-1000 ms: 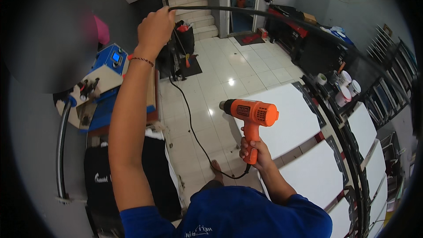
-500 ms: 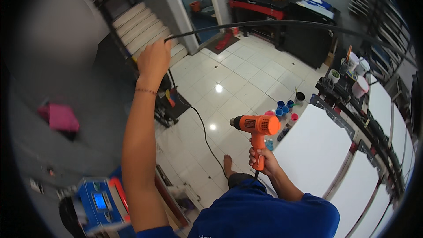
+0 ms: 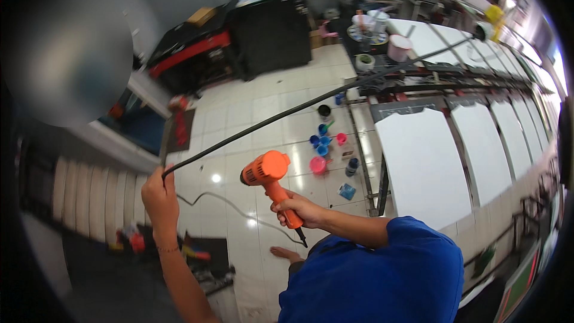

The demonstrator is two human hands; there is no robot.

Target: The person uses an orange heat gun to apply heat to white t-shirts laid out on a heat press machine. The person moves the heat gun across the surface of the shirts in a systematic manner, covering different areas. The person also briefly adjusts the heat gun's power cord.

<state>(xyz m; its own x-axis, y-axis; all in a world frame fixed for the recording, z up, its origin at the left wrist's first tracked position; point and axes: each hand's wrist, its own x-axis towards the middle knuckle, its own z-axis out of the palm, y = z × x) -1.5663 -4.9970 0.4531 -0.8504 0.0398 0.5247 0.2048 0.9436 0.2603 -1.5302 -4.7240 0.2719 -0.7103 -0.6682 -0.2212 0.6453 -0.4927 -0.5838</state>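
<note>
the left hand [image 3: 158, 194] has its fingers closed round the near end of a long black strip [image 3: 311, 103], held above the tiled floor [image 3: 251, 119], while the right hand [image 3: 299, 208] grips the handle of an orange heat gun [image 3: 268, 170]. the gun's nozzle points left, just under the strip, so heating looks barely begun near the held end, most of the length left. the strip's long axis runs from lower left up to the far right, over the white panels [image 3: 421, 164].

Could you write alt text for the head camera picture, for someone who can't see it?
A person's left hand holds one end of a long black strip, the right hand an orange heat gun, above a white tiled floor with small paint pots.
</note>
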